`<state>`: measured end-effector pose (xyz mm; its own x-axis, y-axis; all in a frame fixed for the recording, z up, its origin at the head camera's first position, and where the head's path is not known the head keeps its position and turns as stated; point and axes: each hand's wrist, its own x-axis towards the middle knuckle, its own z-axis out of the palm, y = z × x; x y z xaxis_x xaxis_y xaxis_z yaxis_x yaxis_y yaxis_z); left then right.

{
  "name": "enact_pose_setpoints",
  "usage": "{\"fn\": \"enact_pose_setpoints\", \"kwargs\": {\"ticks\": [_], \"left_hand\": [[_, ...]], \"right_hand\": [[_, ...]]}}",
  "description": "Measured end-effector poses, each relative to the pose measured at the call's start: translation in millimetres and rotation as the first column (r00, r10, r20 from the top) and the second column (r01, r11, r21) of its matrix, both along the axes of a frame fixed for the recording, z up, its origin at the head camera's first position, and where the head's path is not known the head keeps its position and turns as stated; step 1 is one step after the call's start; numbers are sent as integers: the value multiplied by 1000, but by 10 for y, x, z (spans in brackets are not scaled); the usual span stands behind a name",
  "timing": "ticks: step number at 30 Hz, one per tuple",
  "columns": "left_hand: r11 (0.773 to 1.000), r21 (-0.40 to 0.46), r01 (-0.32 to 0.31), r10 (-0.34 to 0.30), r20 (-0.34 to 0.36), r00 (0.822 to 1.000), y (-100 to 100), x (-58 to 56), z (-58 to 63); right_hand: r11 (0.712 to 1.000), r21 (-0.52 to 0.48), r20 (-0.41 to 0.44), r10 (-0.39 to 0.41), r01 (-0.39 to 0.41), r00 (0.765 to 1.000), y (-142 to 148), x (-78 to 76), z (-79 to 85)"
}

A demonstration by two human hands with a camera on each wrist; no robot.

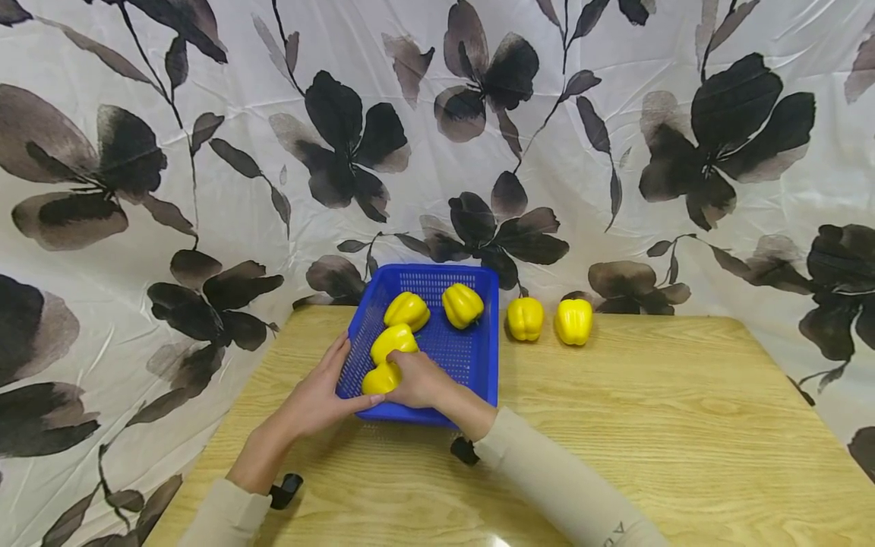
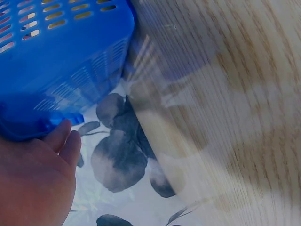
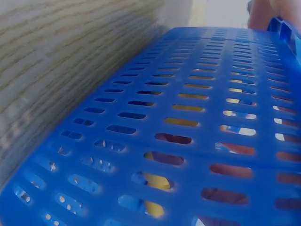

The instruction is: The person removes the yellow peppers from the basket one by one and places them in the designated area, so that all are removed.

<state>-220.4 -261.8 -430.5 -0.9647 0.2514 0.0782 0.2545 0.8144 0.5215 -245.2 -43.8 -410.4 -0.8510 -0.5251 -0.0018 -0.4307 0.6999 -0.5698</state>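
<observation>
A blue plastic basket [image 1: 484,357] with slotted walls stands on the table. My left hand [image 1: 317,395] grips its near left corner, fingers against the outer left side and thumb along the front rim. Reaching over the front rim, my right hand [image 1: 417,380] holds a yellow bell pepper [image 1: 380,378] in the near left of the basket; its fingertips are partly hidden. Just behind lies another bell pepper [image 1: 393,343]. Farther back in the basket are a bell pepper [image 1: 407,311] at left and one [image 1: 462,305] at right. The right wrist view shows mostly the basket's slotted wall [image 3: 155,108].
Two more yellow bell peppers [image 1: 525,319] [image 1: 573,321] stand on the wooden table [image 1: 656,410] to the right of the basket, near the back edge. A white cloth [image 1: 424,167] with dark flowers hangs behind and at the sides.
</observation>
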Motion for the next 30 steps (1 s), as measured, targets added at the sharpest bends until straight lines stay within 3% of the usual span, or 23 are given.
{"fn": "enact_pose_setpoints", "kwargs": {"ticks": [11, 15, 19, 23, 26, 30], "left_hand": [[1000, -9, -4, 4, -3, 1000, -19, -14, 3], [1000, -10, -4, 4, -9, 1000, -21, -13, 2], [1000, -5, -1, 1, -6, 1000, -14, -11, 11], [1000, 0, -8, 8, 6, 1000, -4, -4, 19], [1000, 0, -16, 16, 11, 1000, 0, -4, 14], [1000, -4, -19, 19, 7, 1000, 1, -6, 6]], "right_hand": [[1000, 21, 52, -13, 12, 999, -52, -9, 18], [1000, -16, 92, -18, 19, 996, -26, -20, 14], [991, -109, 159, -63, 81, 985, 25, -31, 45], [946, -284, 267, -78, 156, 960, 99, -40, 103], [879, -428, 373, -38, 208, 927, 163, -67, 136], [805, -541, 472, 50, 244, 880, 257, -121, 158]]}}
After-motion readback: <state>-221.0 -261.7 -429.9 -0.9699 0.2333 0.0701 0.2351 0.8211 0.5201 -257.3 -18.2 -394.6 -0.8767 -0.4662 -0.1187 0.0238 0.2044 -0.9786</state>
